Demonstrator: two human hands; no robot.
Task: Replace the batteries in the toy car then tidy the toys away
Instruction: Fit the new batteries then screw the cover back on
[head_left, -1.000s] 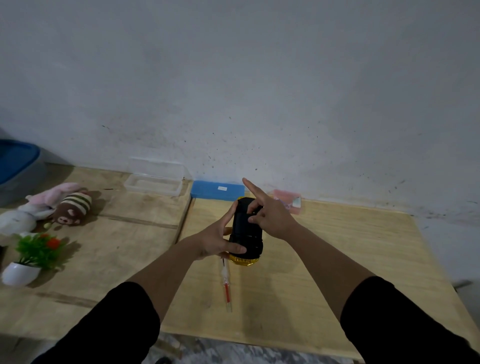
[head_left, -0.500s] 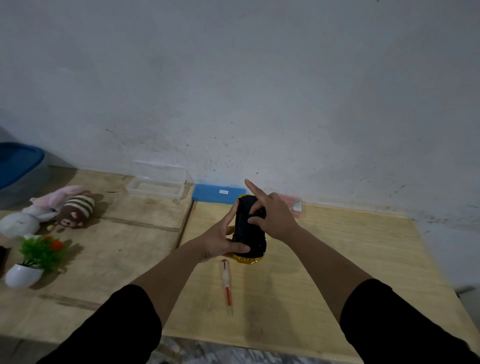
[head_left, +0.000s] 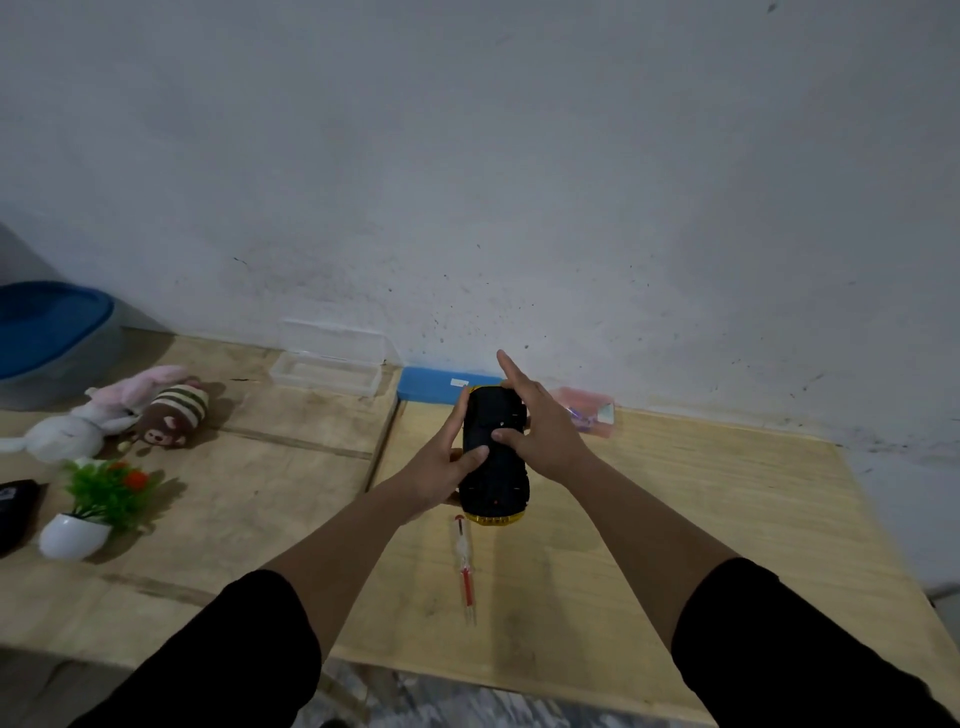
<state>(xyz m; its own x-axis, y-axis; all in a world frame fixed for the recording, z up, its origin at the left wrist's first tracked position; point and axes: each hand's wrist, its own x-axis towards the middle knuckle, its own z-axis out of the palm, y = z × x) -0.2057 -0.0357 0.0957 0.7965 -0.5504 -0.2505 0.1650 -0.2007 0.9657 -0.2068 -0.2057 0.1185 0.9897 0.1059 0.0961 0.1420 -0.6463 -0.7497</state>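
- Scanning from the left: a blue bin (head_left: 49, 332) sits far left by the wall, with a white plush (head_left: 67, 434) and a brown striped plush (head_left: 174, 413) lying beside each other in front of it, and a small potted plant (head_left: 98, 506) nearer you. All of these wait for the tidy-up.
- Your left hand (head_left: 441, 475) grips the toy car (head_left: 496, 457) from its left side, thumb pressed across the black underside.
- The car is held above the table (head_left: 727, 519), mid-scene, belly up. Its long axis runs near to far, one yellow end towards you and the other towards the wall; which end is the nose I can't tell.
- Your right hand (head_left: 540, 431) rests on the car's right side, fingers curled on the underside, index finger lifted free.
- Looks like you're on the battery-cover step, feeling for it; whether it's open or shut isn't clear.
- The screwdriver (head_left: 464, 566) lies on the table just below the car, untouched. If the cover is screwed, the next move calls for freeing your right hand to fetch it while the left keeps the car steady.
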